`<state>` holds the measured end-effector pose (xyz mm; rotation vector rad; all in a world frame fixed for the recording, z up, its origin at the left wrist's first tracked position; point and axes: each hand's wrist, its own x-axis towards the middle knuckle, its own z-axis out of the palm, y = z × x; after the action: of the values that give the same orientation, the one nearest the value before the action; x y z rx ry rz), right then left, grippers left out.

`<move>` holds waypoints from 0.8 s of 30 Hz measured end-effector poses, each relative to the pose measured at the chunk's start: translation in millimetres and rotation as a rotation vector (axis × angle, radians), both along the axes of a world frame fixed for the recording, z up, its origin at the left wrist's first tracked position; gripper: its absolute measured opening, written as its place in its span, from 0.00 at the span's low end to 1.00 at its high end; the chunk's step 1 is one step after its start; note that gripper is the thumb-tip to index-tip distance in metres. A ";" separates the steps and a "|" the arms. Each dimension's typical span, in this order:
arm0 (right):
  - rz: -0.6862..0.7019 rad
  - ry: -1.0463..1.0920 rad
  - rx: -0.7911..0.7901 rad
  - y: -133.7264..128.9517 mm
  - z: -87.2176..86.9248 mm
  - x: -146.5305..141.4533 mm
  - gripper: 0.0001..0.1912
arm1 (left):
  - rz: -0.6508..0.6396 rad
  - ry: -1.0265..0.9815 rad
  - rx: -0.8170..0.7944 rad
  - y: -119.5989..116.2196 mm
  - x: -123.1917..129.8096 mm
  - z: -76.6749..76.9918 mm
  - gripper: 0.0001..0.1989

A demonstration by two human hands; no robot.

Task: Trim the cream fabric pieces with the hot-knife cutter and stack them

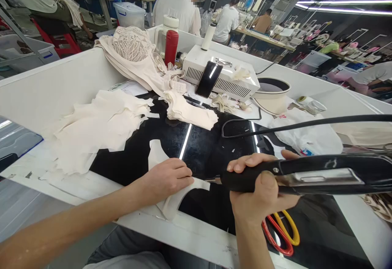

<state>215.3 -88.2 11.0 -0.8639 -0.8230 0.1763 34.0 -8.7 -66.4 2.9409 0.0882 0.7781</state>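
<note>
Taking the middle of the glossy black board (208, 146) as our dial, with 12 pointing away from us, we are working a thin, curved, cream fabric piece (174, 205) at about 7 o'clock, near the front edge of the white bench (196, 236). Our left hand (164, 179) is lying over it with the fingers close together and pressing down; we cannot tell whether the hidden fingertips are also pinching it. Our right hand (260, 195) is wrapping around the thick black handheld tool (318, 175), thumb along its near side, and is aiming the narrow metal tip (216, 180) at the fabric's pointed right end. We cannot tell whether tip and fabric are touching.

We judge that we are lining the tip up with that end, or just beginning to work it. This move seems to be calling for a steady left hand, a flat edge and fingers well clear of the metal.

At 10 o'clock a loose heap of cream fabric pieces (101, 118) is lying, and at 11 a layered stack of cream strips (191, 112). A black cable (337, 120) is running across 2 to 3 o'clock, while scissors with red and yellow handles (296, 232) are resting at 4 to 5.
</note>
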 end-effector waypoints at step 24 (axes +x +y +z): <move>0.120 0.011 -0.001 -8.5 -5.2 -15.1 0.22 | 0.007 0.021 0.020 -0.7 0.6 5.7 0.11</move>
<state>200.2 -96.6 5.8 -0.8144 -0.8651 0.2866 34.6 -9.4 -60.7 2.9700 0.0924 0.7532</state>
